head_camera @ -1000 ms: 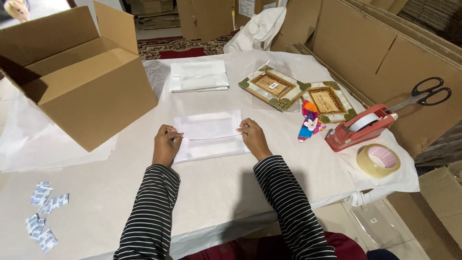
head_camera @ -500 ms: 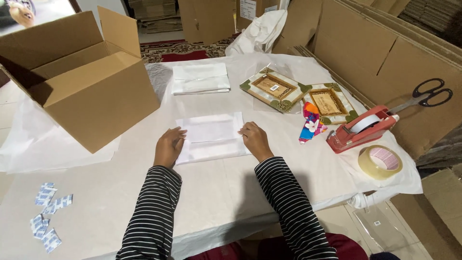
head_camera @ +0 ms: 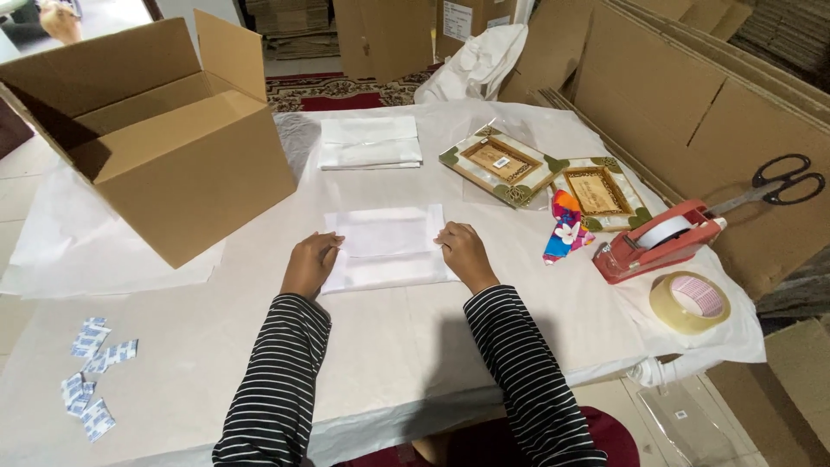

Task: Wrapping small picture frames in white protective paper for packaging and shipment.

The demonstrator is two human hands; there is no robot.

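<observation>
Since half a second ago, our left hand (head_camera: 309, 264) has slid slightly inward along the white wrapped packet (head_camera: 386, 246). Our right hand (head_camera: 464, 253) presses its opposite edge, fingers of both hands curled loosely on it at mid-table (head_camera: 415, 346), beside the open cardboard box (head_camera: 164, 138).

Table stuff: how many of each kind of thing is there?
Open cardboard box: 1
Picture frames: 2
Folded white bundles: 2, the near one under the left hand and right hand
Tape dispenser: 1
Tape roll: 1
Scissors: 1
Colourful cloth: 1
Small blue-and-white packets: too small to count
Total, without packets: 9
</observation>
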